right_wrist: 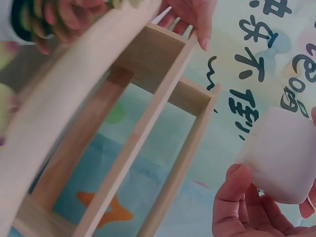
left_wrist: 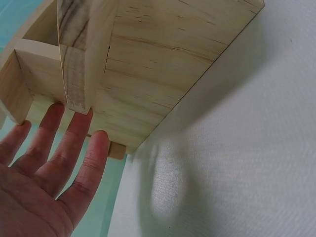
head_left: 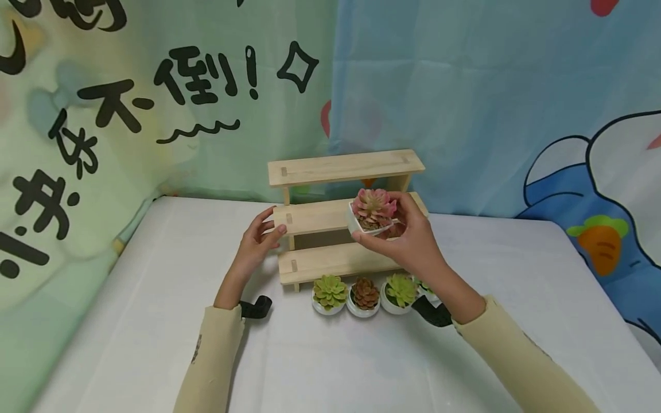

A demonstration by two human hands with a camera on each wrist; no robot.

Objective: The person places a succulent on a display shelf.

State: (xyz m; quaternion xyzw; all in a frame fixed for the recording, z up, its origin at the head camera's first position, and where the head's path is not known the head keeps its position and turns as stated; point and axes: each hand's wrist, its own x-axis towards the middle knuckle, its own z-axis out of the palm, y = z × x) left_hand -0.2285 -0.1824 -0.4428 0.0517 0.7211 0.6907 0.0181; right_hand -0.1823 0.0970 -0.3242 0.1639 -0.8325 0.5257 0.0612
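My right hand [head_left: 413, 238] grips a pink artificial-looking succulent [head_left: 374, 206] in a white squarish pot, held over the middle tier of a three-step wooden shelf [head_left: 320, 217]. In the right wrist view, thumb and fingers press the sides of the white pot [right_wrist: 282, 155]. At the shelf's left end is my left hand [head_left: 260, 236], its fingertips right at the middle board. The left wrist view shows that hand's fingers [left_wrist: 81, 170] extended and spread against the wooden side, holding nothing.
In front of the shelf stands a row of small white pots: a green succulent [head_left: 330, 291], a brown one [head_left: 364, 293], another green one [head_left: 400, 289], and one partly hidden by the right wrist. A printed curtain [head_left: 248, 166] hangs behind the white-covered table [head_left: 320, 361].
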